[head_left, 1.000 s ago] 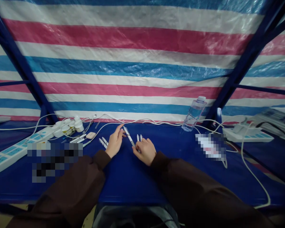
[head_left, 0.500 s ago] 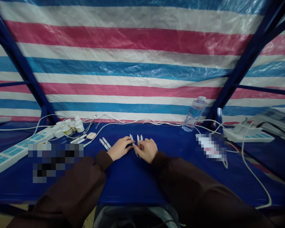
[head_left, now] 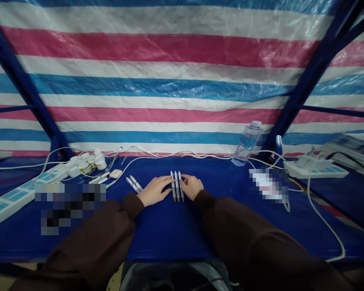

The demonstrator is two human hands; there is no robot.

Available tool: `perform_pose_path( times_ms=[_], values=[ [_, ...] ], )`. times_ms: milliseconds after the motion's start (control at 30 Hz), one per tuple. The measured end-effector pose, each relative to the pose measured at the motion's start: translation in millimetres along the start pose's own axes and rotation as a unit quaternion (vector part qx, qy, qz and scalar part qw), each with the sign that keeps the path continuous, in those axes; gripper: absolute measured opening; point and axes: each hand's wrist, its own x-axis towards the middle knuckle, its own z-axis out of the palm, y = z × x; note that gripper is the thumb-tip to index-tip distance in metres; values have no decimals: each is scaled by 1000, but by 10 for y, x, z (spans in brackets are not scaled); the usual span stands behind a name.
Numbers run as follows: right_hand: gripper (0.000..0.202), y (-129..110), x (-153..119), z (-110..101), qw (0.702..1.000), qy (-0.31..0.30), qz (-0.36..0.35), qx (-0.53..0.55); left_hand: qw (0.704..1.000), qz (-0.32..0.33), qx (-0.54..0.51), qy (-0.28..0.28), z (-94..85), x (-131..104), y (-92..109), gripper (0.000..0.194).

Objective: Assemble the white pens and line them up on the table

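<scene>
Three white-and-grey pens [head_left: 177, 186] lie side by side on the blue tabletop, pointing away from me, their grey ends nearer. From the left, my left hand [head_left: 154, 192] reaches them with fingers stretched out, and its fingertips touch the leftmost pen. My right hand [head_left: 193, 186] rests at the other side, its thumb and forefinger apart and against the rightmost pen. Neither hand is wrapped round a pen. Two more pens [head_left: 134, 184] lie slanted just left of my left hand, partly covered by it.
A clear bottle [head_left: 246, 144] stands at the back right. Power strips [head_left: 18, 198] lie left and right, with white cables [head_left: 170, 156] along the back edge. More pens [head_left: 99, 178] and a small white case [head_left: 115, 173] are at left. Striped sheeting [head_left: 170, 93] hangs behind the table.
The left pen, tilted between my hands before, now lies straight beside the other two. My right hand has shifted slightly right and away, uncovering the pens.
</scene>
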Motion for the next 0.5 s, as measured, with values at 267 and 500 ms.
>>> perform_pose_path(
  times_ms=[267, 500],
  values=[
    [29, 16, 19, 9, 999, -14, -4, 50, 1000, -7, -7, -26, -12, 4, 3, 40],
    [30, 38, 28, 22, 999, -17, -12, 50, 1000, -6, -14, -18, -34, 0, 17, 39]
  ],
)
